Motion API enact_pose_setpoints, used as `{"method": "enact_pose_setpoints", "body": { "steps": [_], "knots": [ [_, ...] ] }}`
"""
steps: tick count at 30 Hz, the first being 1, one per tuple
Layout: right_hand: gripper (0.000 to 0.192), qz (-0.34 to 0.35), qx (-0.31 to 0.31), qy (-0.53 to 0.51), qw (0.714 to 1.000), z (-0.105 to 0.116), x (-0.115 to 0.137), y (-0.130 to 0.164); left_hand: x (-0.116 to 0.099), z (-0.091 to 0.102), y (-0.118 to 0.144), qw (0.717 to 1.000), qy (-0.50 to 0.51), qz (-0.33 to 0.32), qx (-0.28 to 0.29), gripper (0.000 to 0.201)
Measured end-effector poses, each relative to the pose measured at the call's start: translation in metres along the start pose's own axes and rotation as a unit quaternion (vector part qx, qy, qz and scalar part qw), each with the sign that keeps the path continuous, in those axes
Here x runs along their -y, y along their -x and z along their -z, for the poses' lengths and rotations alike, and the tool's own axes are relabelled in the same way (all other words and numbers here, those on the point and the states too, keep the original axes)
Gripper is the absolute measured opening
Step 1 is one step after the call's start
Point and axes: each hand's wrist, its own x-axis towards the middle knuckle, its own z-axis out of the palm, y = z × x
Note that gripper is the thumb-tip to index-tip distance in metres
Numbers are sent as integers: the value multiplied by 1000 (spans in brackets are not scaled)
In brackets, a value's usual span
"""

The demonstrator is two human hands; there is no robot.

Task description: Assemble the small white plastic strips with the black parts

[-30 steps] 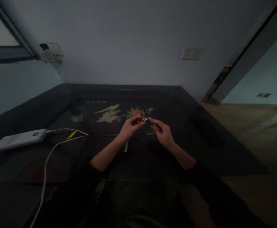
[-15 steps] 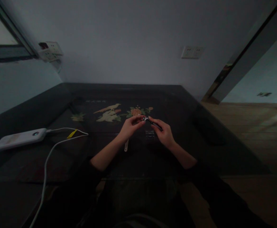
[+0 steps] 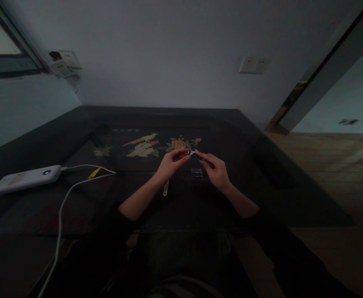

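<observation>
Both hands meet over the dark table (image 3: 138, 211), around what looks like a razor with a dark handle and a shiny head. My right hand (image 3: 217, 170) is closed around the razor's handle (image 3: 204, 159). At the other end, my left hand (image 3: 170, 164) has thumb and fingers pinched at the razor's head (image 3: 191, 152), partly covering it. Just below, between the hands, a small clear plastic case (image 3: 197, 174) with ridges or slots lies on the table. A thin white strip (image 3: 165, 189) with a hole in its end sticks out beneath my left forearm.
On the left lies a white power bank (image 3: 26, 180) with a white cable (image 3: 60, 215) and a yellow tag (image 3: 94, 172). Bird and flower pictures (image 3: 142, 147) decorate the tabletop. A dark flat object (image 3: 274, 169) is faintly visible at right. Wall sockets (image 3: 254, 65) are behind.
The razor's handle has turned slightly in my right hand and shows less of its width. Both hands stay in nearly the same place; the view has shifted a little.
</observation>
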Motion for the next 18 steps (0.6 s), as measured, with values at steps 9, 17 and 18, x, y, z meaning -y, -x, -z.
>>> {"method": "enact_pose_setpoints", "body": {
  "steps": [9, 17, 18],
  "knots": [
    [34, -4, 0, 12, 1000, -1, -2, 1, 1, 1, -1, 1000, -13, -11, -1, 37],
    [35, -13, -36, -15, 999, -1, -2, -1, 3, 2, -3, 1000, 4, -5, -24, 39],
    [35, -22, -39, -11, 999, -1, -1, -1, 2, 2, -3, 1000, 3, -3, -28, 39]
  ]
}}
